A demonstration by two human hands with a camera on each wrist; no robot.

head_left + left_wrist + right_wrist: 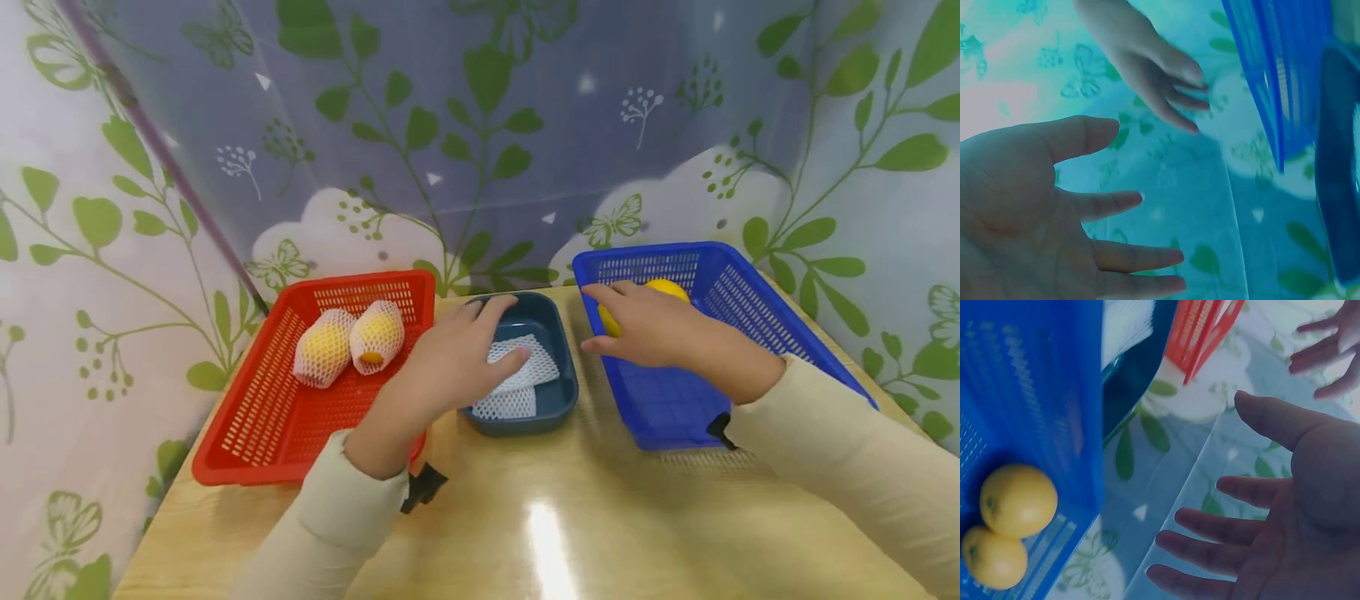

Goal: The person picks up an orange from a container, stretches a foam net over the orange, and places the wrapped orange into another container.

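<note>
My left hand (453, 358) hovers over the left side of a dark teal box (566, 392), fingers spread and holding nothing. In that box lie white foam net sleeves (517, 362). Held over the left wall of a blue basket (675, 408), my right hand (645, 325) is also empty, its fingers extended in the right wrist view. Two orange-yellow round fruits (1019, 500) sit together in the blue basket; in the head view the right hand partly covers them. Inside the red basket (330, 417) are two fruits in white foam nets (325, 348), side by side.
The baskets and box stand in a row on a light wooden table (480, 508), red at left, blue at right. Behind them hangs a leaf-patterned curtain (480, 167), close to their back edges. A purple pole (161, 150) slants down at the left.
</note>
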